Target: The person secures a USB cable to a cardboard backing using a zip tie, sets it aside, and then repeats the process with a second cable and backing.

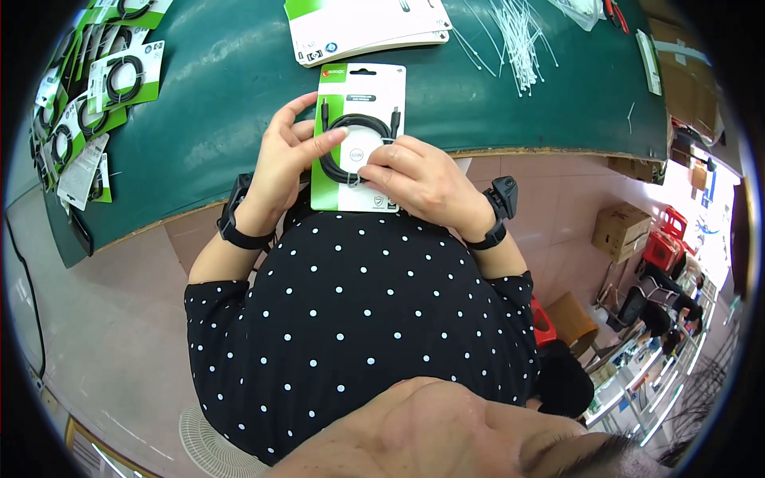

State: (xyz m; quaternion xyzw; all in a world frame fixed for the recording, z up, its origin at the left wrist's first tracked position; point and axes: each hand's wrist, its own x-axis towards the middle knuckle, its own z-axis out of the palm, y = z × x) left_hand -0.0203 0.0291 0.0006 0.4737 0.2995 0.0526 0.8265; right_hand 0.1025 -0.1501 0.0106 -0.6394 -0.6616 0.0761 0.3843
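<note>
One green-and-white card [358, 143] carries a coiled black cable [358, 119]; the left hand [291, 147] grips the card's side, the right hand [418, 175] pinches the cable

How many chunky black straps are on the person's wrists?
2. One chunky black strap circles the wrist of the bare left hand; the other chunky black strap circles the wrist of the bare right hand.

Left hand [280, 155] and right hand [426, 179] are angling toward each other
The left thumb [323, 144] is stretching inward; the right fingers [398, 158] (bunched at their tips) are pinching.
</note>
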